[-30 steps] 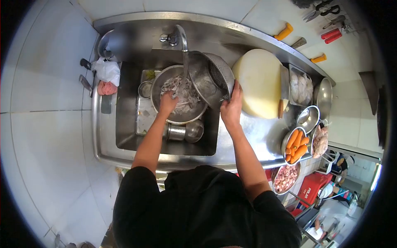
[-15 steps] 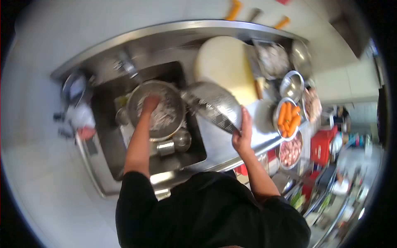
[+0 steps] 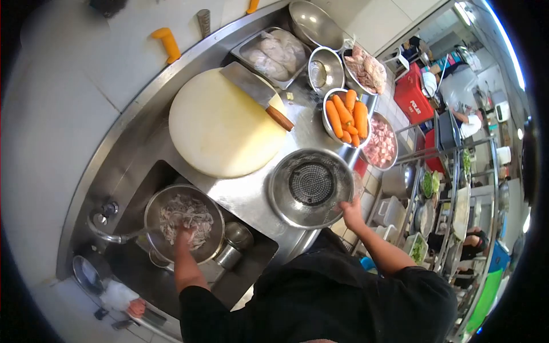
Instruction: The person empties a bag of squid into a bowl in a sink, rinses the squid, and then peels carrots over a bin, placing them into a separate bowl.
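Observation:
Pale shredded strips (image 3: 197,217) lie in a round metal bowl (image 3: 150,214) in the sink. My left hand (image 3: 184,234) reaches down into these strips, its fingers hidden among them. On the steel counter, right of the sink, a metal colander (image 3: 279,191) faces up with its perforated bottom showing and nothing inside. My right hand (image 3: 351,210) grips the colander's rim at its right side. Beside the bowl, inside the sink, are a metal cup (image 3: 229,256) and another small round container (image 3: 238,234).
A cleaver (image 3: 251,86) lies across the round cutting board (image 3: 223,131). Behind it stands a tray of pale meat (image 3: 277,54). Further right are a bowl of carrots (image 3: 347,117), an empty metal bowl (image 3: 326,68) and a bowl of diced meat (image 3: 380,143). A faucet (image 3: 108,220) reaches over the sink.
The colander, tilted up in my right hand before, now rests upright on the counter, further right of the sink bowl. My left hand stays in the strips. The view has turned rightward.

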Motion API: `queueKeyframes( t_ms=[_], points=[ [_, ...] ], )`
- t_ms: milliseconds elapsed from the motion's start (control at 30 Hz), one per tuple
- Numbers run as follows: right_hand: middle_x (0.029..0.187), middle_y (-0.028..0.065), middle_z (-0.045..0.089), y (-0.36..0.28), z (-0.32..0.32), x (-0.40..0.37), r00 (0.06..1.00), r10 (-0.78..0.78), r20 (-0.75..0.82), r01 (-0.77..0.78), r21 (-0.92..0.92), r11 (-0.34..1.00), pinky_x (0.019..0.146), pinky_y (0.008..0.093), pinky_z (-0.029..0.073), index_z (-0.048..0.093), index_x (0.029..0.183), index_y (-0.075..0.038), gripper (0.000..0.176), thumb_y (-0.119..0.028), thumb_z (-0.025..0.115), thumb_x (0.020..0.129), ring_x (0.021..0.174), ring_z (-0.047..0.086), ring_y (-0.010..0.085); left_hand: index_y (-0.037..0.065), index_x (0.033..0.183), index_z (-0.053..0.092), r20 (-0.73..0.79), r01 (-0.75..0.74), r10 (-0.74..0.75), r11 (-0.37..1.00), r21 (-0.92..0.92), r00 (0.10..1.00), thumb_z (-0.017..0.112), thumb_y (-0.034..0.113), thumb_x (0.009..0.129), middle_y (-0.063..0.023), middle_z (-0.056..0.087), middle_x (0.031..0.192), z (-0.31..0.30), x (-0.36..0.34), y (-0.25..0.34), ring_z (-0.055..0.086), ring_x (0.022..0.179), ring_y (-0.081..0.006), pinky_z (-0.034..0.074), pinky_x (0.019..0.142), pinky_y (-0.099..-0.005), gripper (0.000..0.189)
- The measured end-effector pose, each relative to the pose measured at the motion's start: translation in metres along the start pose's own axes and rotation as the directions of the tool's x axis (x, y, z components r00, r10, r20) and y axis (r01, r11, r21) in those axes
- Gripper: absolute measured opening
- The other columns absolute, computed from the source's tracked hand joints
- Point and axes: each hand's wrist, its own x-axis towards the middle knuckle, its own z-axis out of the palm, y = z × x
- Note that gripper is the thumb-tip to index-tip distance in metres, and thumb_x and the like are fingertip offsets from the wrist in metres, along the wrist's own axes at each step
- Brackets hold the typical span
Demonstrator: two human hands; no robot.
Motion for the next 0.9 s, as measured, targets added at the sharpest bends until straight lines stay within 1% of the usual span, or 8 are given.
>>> queueKeyframes(
  t_ms=[67,200,233,367,567,667,767,900],
  points=[
    [0.106,0.0125,0.065,0.029,-0.018,0.014,0.999,-0.035,-0.027,0.030,-0.143,0.989,0.077,0.0345,0.052,0.051,0.126,0.003,0.045,0.000,0.058,0.081,0.090,0.063,0.0206,0.008,0.137,0.046,0.156,0.011,-0.055,0.962,0.274,0.986,0.076,0.037,0.078,-0.0253,0.042,0.137,-0.050,-0.039,0.071,0.049,0.122,-0.0370,0.048,0.094,-0.0453,0.072],
    [0.097,0.0142,0.069,0.023,-0.019,0.018,0.996,0.036,-0.077,-0.041,-0.067,0.997,0.073,0.0346,0.055,0.056,0.119,0.005,0.039,-0.013,0.068,0.086,0.083,0.067,0.0225,-0.002,0.114,0.064,-0.082,0.031,-0.028,0.999,0.043,0.996,0.068,0.030,0.085,-0.0199,0.069,0.109,-0.084,-0.114,0.190,0.067,0.094,-0.0330,0.051,0.082,-0.0372,0.043],
    [0.096,0.0143,0.069,0.018,-0.017,0.015,0.994,0.060,-0.092,-0.066,-0.058,0.996,0.069,0.0342,0.056,0.057,0.118,0.005,0.038,-0.014,0.067,0.087,0.082,0.068,0.0223,-0.003,0.113,0.064,-0.091,-0.206,0.209,0.978,0.037,0.974,0.066,0.031,0.087,-0.0216,0.069,0.108,-0.090,-0.122,0.199,0.068,0.094,-0.0297,0.050,0.082,-0.0366,0.043],
    [0.095,0.0154,0.068,0.017,-0.024,0.011,0.965,0.254,0.065,-0.254,-0.006,0.967,0.049,0.0323,0.059,0.056,0.120,0.004,0.039,-0.020,0.065,0.091,0.070,0.069,0.0216,-0.005,0.132,0.051,-0.325,-0.310,0.370,0.925,0.221,0.870,0.060,0.033,0.092,-0.0261,0.056,0.130,-0.092,-0.165,0.276,0.056,0.119,-0.0373,0.043,0.100,-0.0410,0.057],
    [0.098,0.0156,0.068,0.015,-0.027,0.006,0.925,0.312,0.215,-0.338,0.097,0.936,0.053,0.0310,0.061,0.054,0.124,0.003,0.044,-0.022,0.065,0.091,0.070,0.070,0.0225,-0.005,0.148,0.025,-0.633,-0.503,0.466,0.853,0.136,0.619,0.060,0.046,0.089,-0.0273,0.040,0.145,-0.081,-0.146,0.376,0.044,0.131,-0.0396,0.039,0.105,-0.0453,0.085],
    [0.098,0.0138,0.068,0.032,-0.029,0.009,0.931,0.287,0.226,-0.322,0.137,0.937,0.053,0.0303,0.061,0.052,0.127,0.001,0.044,-0.023,0.064,0.092,0.071,0.070,0.0216,-0.005,0.149,0.019,-0.767,-0.395,0.300,0.916,0.067,0.567,0.062,0.047,0.088,-0.0298,0.042,0.141,-0.047,-0.184,0.412,0.044,0.129,-0.0410,0.039,0.104,-0.0465,0.091],
    [0.098,0.0129,0.068,0.039,-0.028,0.012,0.949,0.223,0.224,-0.272,0.218,0.937,0.052,0.0304,0.060,0.054,0.125,0.001,0.043,-0.025,0.066,0.092,0.070,0.069,0.0204,-0.004,0.150,0.017,-0.789,-0.440,0.356,0.890,0.122,0.501,0.062,0.048,0.087,-0.0308,0.044,0.138,-0.044,-0.167,0.402,0.047,0.125,-0.0425,0.040,0.102,-0.0479,0.093],
    [0.102,0.0107,0.066,0.033,-0.031,0.013,0.894,0.291,0.342,-0.370,0.195,0.908,0.052,0.0295,0.059,0.051,0.127,-0.001,0.045,-0.029,0.063,0.094,0.079,0.068,0.0183,-0.005,0.150,0.015,-0.743,-0.451,0.372,0.886,0.106,0.557,0.063,0.045,0.087,-0.0318,0.042,0.140,-0.051,-0.157,0.399,0.046,0.125,-0.0442,0.040,0.102,-0.0479,0.093]
  ],
)
